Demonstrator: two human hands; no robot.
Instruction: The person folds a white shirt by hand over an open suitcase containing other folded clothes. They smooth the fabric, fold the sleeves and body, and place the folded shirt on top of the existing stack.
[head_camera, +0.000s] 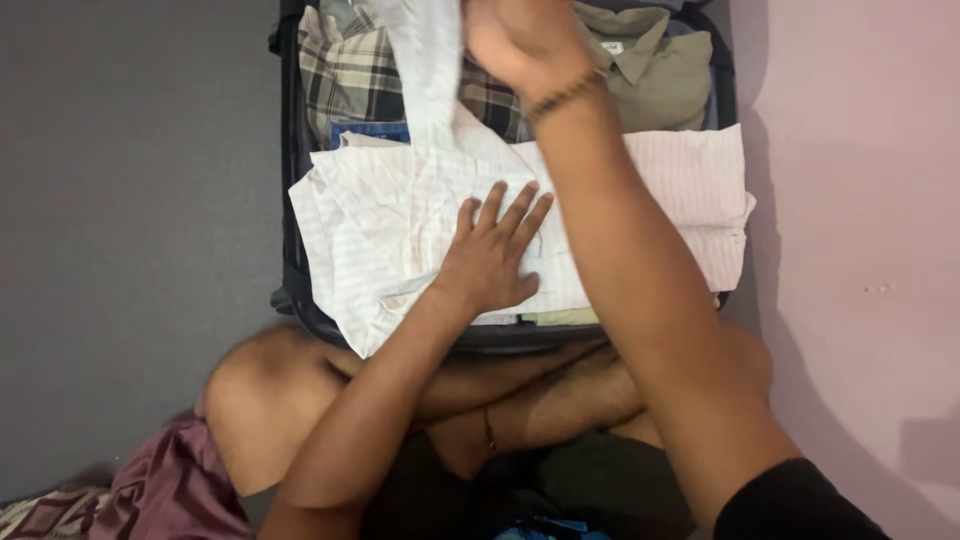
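Below, an open dark suitcase (290, 180) is seen lying on the grey floor (130, 200), with a pale pink wall (850, 200) just beside its right edge. A white striped shirt (380, 230) is spread across the near half of the suitcase, its cloth hanging over the near-left corner and reaching the right edge. The left hand (490, 255) is laid flat on the shirt near the near edge, palm down, fingers spread wide and pointing toward the far edge; nothing is gripped by it. The right hand (515, 40) is raised over the far half of the suitcase, partly cut off by the top of the view, and is closed around a strip of the same white cloth, which is lifted up from the spread shirt. A beaded bracelet (565, 95) is worn on the right wrist. At the far-left corner a plaid shirt (345, 75) is packed, with a piece of blue denim (370, 132) just showing at its near side. At the far-right corner an olive green shirt (650, 70) with a collar is folded. Crossed bare legs (290, 390) are seen at the near edge of the suitcase, and maroon cloth (170, 490) lies on the floor by the left knee.
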